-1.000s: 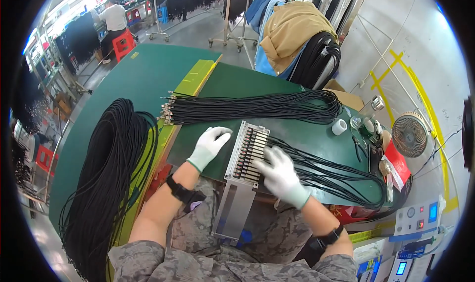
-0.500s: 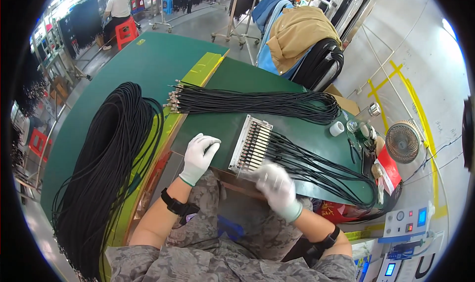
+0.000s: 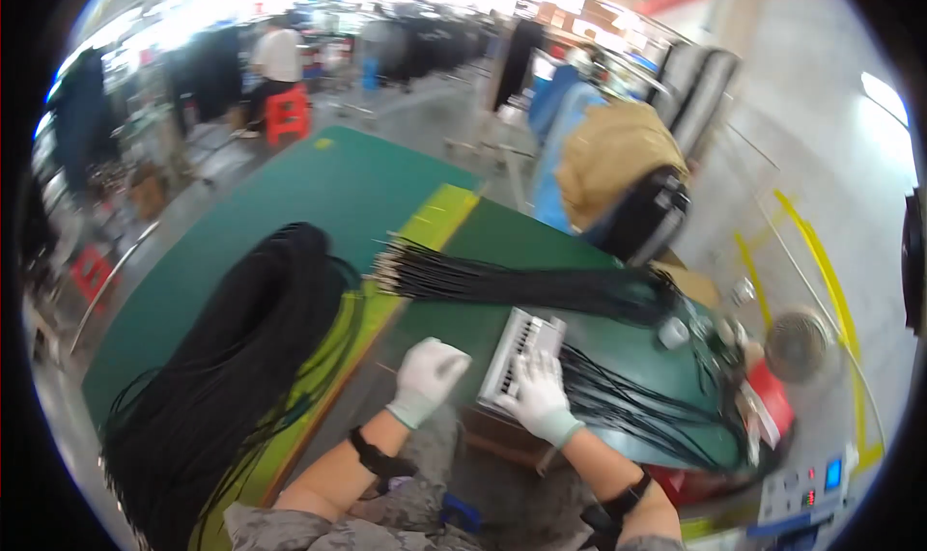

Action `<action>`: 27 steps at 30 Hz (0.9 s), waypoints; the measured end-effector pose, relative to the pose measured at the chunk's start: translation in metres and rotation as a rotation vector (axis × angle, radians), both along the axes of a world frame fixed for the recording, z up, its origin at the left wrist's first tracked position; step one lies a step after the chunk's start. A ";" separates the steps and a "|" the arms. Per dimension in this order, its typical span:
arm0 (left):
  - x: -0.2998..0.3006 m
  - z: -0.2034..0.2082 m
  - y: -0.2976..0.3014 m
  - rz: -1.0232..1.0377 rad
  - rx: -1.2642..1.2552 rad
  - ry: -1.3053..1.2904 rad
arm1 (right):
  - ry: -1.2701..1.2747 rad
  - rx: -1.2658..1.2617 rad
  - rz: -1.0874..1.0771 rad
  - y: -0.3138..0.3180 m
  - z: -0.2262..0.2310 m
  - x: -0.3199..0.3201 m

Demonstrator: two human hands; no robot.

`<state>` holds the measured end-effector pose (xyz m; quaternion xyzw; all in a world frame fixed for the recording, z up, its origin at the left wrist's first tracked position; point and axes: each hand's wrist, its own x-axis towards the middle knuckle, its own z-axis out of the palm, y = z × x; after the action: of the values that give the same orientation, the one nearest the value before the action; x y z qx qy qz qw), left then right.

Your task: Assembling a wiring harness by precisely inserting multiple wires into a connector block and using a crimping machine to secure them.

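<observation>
My right hand (image 3: 539, 392), in a white glove, lies with fingers stretched out over the metal fixture (image 3: 500, 363). It covers part of the row of black cable ends (image 3: 522, 343) set in it. A pale plate (image 3: 547, 335) shows along the fixture's far right side, just beyond my fingertips. Black cables (image 3: 628, 396) run from the fixture to the right across the green table. My left hand (image 3: 429, 379), also gloved, hovers left of the fixture, apart from it. Its fingers are curled in against the thumb; whatever they hold, if anything, is hidden.
A bundle of black cables with metal ends (image 3: 521, 285) lies beyond the fixture. To the left is a big heap of black cables (image 3: 232, 358). A white roll (image 3: 673, 334), small tools and a fan (image 3: 800, 344) stand at the right. Jackets (image 3: 618, 160) hang behind the table (image 3: 241, 198).
My right hand has gone from beside the fixture's near end, blurred in motion, onto its top. My left hand stays left of the fixture. The whole view has tilted up.
</observation>
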<state>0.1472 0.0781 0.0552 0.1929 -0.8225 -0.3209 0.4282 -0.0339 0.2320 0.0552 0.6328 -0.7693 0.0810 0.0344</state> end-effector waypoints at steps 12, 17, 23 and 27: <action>-0.013 -0.025 0.003 0.064 -0.083 -0.027 | -0.054 0.115 -0.276 -0.071 0.016 -0.060; -0.022 -0.020 0.006 0.060 -0.027 -0.023 | -0.007 0.041 -0.286 -0.054 -0.010 -0.062; -0.023 -0.026 0.009 0.112 -0.018 -0.037 | 0.008 0.021 -0.242 -0.042 -0.008 -0.036; -0.021 -0.030 0.015 0.113 -0.020 -0.073 | 0.021 0.096 -0.211 -0.021 0.007 -0.003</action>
<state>0.1263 0.0927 0.0253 0.2460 -0.8286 -0.2807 0.4172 -0.0365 0.2109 0.0624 0.5500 -0.8342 0.0335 0.0205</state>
